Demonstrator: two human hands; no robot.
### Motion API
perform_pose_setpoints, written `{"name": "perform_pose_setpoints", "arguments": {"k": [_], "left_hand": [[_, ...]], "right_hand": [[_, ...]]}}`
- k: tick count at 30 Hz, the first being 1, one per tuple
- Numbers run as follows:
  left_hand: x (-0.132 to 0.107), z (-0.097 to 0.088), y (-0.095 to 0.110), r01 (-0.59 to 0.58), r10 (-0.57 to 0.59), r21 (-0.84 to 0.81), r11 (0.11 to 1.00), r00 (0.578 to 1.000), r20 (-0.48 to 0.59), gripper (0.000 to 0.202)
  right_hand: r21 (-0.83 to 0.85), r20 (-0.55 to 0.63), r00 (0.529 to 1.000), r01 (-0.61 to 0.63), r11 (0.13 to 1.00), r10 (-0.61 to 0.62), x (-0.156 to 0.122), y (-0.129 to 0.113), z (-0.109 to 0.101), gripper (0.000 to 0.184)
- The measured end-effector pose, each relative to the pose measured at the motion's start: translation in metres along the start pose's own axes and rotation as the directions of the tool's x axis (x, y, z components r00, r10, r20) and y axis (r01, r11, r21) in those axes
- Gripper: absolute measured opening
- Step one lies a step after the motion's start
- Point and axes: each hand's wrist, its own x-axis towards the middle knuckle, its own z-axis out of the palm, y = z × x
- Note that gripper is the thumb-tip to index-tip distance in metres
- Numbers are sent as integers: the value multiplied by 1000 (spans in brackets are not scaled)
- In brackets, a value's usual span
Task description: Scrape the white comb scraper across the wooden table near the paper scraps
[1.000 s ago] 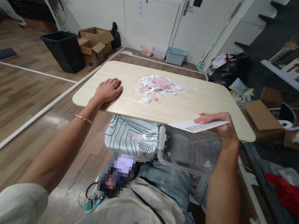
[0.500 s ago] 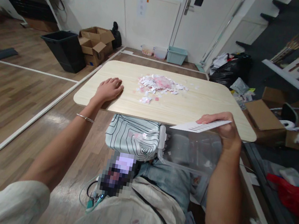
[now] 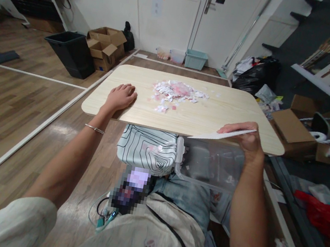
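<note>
Head camera: a pale wooden table (image 3: 184,121) bears a heap of white and pink paper scraps (image 3: 174,90). At its near edge, right of the heap, is a white card (image 3: 212,136) — pinched in the right hand (image 3: 248,141). The left hand (image 3: 121,97) rests on the table's left side, fingers loosely bent — whether around something, I cannot tell.
</note>
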Motion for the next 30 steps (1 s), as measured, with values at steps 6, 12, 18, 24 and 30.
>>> {"name": "perform_pose_setpoints", "arguments": {"k": [6,12,18,24,30], "left_hand": [[0,0,0,3,-3,18,1000,1000,10,54],[-4,-1,7,-15,14,53,998,1000,24,54],[-53,-6,18,-26,9,174,984,995,97,64],[-85,-10,6,-117,99,136,984,986,131,75],[-131,-35,9,-99,156,-246,964,962,225,91]], "right_hand": [[32,-11,999,-37,999,37,4,-1,11,41],[20,-29,998,-52,998,53,6,-2,12,34],[-12,-24,999,-33,999,33,6,-1,14,29],[-23,-6,1000,14,1000,-15,8,-2,15,26],[-31,-8,999,41,999,-41,8,0,14,27]]}}
